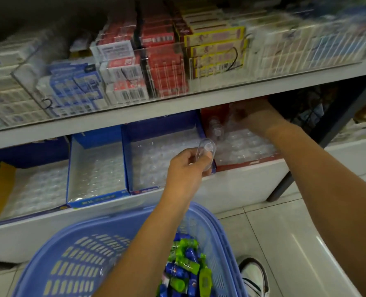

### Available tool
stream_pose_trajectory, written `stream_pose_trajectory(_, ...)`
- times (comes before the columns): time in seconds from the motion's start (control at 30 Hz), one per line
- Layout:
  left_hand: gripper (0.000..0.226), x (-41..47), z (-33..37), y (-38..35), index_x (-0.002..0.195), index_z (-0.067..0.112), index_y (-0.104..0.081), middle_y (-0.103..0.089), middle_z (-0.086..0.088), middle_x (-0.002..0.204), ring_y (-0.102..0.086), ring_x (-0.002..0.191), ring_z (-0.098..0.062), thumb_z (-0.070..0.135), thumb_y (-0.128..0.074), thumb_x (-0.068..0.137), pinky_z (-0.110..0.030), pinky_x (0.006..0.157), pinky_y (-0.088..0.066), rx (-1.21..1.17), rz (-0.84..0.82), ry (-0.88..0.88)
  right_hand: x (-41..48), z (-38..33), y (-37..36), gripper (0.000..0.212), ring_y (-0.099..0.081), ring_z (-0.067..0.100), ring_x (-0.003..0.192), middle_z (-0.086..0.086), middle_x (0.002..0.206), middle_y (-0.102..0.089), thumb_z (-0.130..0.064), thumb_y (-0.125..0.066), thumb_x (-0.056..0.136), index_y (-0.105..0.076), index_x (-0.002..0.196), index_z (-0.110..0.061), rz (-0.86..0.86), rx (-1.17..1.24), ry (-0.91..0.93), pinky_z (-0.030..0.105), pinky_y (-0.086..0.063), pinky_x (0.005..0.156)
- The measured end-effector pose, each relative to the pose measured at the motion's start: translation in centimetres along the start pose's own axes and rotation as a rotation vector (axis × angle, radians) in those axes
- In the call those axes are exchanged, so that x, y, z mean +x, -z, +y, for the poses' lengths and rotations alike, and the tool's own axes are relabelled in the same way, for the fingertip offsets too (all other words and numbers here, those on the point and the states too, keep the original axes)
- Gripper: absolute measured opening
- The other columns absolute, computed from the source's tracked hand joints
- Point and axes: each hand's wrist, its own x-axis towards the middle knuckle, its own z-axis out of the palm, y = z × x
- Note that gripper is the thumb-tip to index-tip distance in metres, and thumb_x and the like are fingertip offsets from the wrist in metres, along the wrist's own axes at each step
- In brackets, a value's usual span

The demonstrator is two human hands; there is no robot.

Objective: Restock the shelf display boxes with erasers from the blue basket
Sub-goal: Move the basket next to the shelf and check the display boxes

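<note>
Erasers [185,267] lie heaped in the blue basket [75,249] at the bottom of the view, toward its right side and partly under the left forearm. They are small oblong pieces in glossy wrappers, some lime green, others dark blue with white print.

They are probably light and firm with a little give, and not fragile. The slick wrappers could slide in a loose grip. A pinch across the short sides between thumb and fingertips should hold 1 securely, and a cupped hand could likely scoop several at once.

On the lower shelf the blue display boxes [96,198] and the red display box [250,163] stand side by side, each lined with a clear pocketed tray.

The left hand [187,168] is curled around a clear plastic piece [206,150], held over the front corner where the rightmost blue box meets the red one. The right hand [249,116] reaches deep into the red display box under the upper shelf [199,99]. It is blurred, so I cannot tell whether it holds anything.
</note>
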Motion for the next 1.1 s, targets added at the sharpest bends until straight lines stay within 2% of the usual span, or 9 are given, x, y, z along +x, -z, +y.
stream_pose_trajectory(0.13, 0.008, 0.4, -0.4, -0.5, 0.097, 0.02, -0.065, -0.068, -0.004, 0.093, -0.068, 0.08, -0.016, 0.023, -0.063, 0.09, -0.031, 0.085, -0.056, 0.031, 0.015, -0.027, 0.6, -0.2, -0.6, 0.028, -0.05, 0.027, 0.119, 0.012, 0.129, -0.057, -0.017, -0.054, 0.093, -0.064, 0.117, -0.008, -0.052, -0.002, 0.04, 0.026, -0.036, 0.098)
stream_pose_trajectory(0.27, 0.015, 0.8, -0.2, -1.1, 0.105, 0.02, -0.064, -0.069, -0.003, 0.097, -0.07, 0.085, -0.015, 0.019, -0.063, 0.09, -0.024, 0.08, -0.055, 0.021, 0.003, -0.006, 0.2, 0.1, -2.2, 0.029, -0.052, 0.025, 0.122, 0.013, 0.13, -0.059, -0.013, -0.06, 0.09, -0.065, 0.117, -0.005, 0.086, 0.287, -0.057, 0.021, -0.034, 0.1)
stream_pose_trajectory(0.4, 0.026, 1.0, 0.0, -1.9, 0.113, 0.015, -0.063, -0.067, -0.01, 0.108, -0.066, 0.097, -0.023, 0.017, -0.067, 0.087, -0.031, 0.086, -0.055, 0.011, 0.052, -0.016, -3.3, 0.1, -2.4, 0.02, -0.066, 0.024, 0.095, 0.013, 0.103, -0.07, -0.017, -0.07, 0.082, -0.069, 0.101, -0.01, 0.296, 0.776, -0.284, 0.029, -0.052, 0.089)
stream_pose_trajectory(0.5, 0.023, 1.1, 0.4, -3.2, 0.105, 0.015, -0.063, -0.068, -0.008, 0.103, -0.066, 0.096, -0.021, 0.017, -0.071, 0.084, -0.031, 0.085, -0.055, -0.013, 0.126, -0.126, -7.3, -1.3, -1.7, 0.026, -0.071, 0.016, 0.073, 0.007, 0.088, -0.074, -0.036, -0.076, 0.075, -0.072, 0.09, -0.016, 0.123, 1.12, -0.223, 0.025, -0.057, 0.067)
stream_pose_trajectory(0.57, 0.017, 1.2, 0.7, -4.1, 0.099, 0.02, -0.064, -0.068, 0.002, 0.094, -0.066, 0.09, -0.012, 0.019, -0.071, 0.084, -0.023, 0.079, -0.055, 0.025, 0.153, -0.222, -8.6, -2.2, -1.9, 0.033, -0.071, 0.01, 0.076, 0.002, 0.088, -0.074, -0.035, -0.078, 0.072, -0.07, 0.098, -0.016, 0.073, 1.02, -0.135, 0.02, -0.056, 0.066)
stream_pose_trajectory(0.7, 0.025, 1.4, 1.2, -5.2, 0.114, 0.015, -0.063, -0.068, -0.001, 0.104, -0.065, 0.096, -0.013, 0.017, -0.064, 0.089, -0.022, 0.084, -0.053, 0.164, 0.087, -0.333, -7.8, -2.0, -1.7, 0.026, -0.068, 0.015, 0.08, 0.001, 0.085, -0.071, -0.028, -0.079, 0.072, -0.062, 0.091, -0.024, 0.353, 0.875, -0.193, 0.031, -0.055, 0.073)
stream_pose_trajectory(0.8, 0.04, 1.2, 0.3, -5.5, 0.131, 0.012, -0.053, -0.062, -0.01, 0.123, -0.06, 0.11, -0.025, 0.016, -0.058, 0.091, -0.025, 0.089, -0.047, 0.607, -0.059, -0.353, -5.8, -0.6, -2.4, 0.034, -0.066, 0.023, 0.083, 0.005, 0.084, -0.068, -0.021, -0.078, 0.072, -0.06, 0.099, -0.013, 0.491, 0.765, -0.247, 0.03, -0.052, 0.072)
stream_pose_trajectory(0.93, 0.055, -0.2, -2.4, -5.5, 0.143, 0.006, -0.034, -0.036, -0.014, 0.148, -0.033, 0.137, -0.027, 0.016, -0.053, 0.092, -0.031, 0.112, -0.028, 1.097, -0.286, -0.441, -3.5, 0.1, -4.8, 0.041, -0.064, 0.03, 0.097, 0.016, 0.101, -0.068, -0.012, -0.077, 0.072, -0.059, 0.108, -0.002, 0.446, 0.587, -0.2, 0.033, -0.051, 0.083)
stream_pose_trajectory(1.1, 0.072, -0.3, -3.7, -5.5, 0.15, 0.005, -0.011, -0.011, -0.011, 0.159, -0.008, 0.146, -0.023, 0.015, -0.052, 0.093, -0.024, 0.117, -0.004, 1.207, -0.278, -0.505, -2.1, 0.7, -5.4, 0.044, -0.066, 0.03, 0.092, 0.017, 0.097, -0.069, -0.015, -0.075, 0.073, -0.057, 0.111, -0.001, 0.394, 0.486, -0.16, 0.033, -0.052, 0.078)
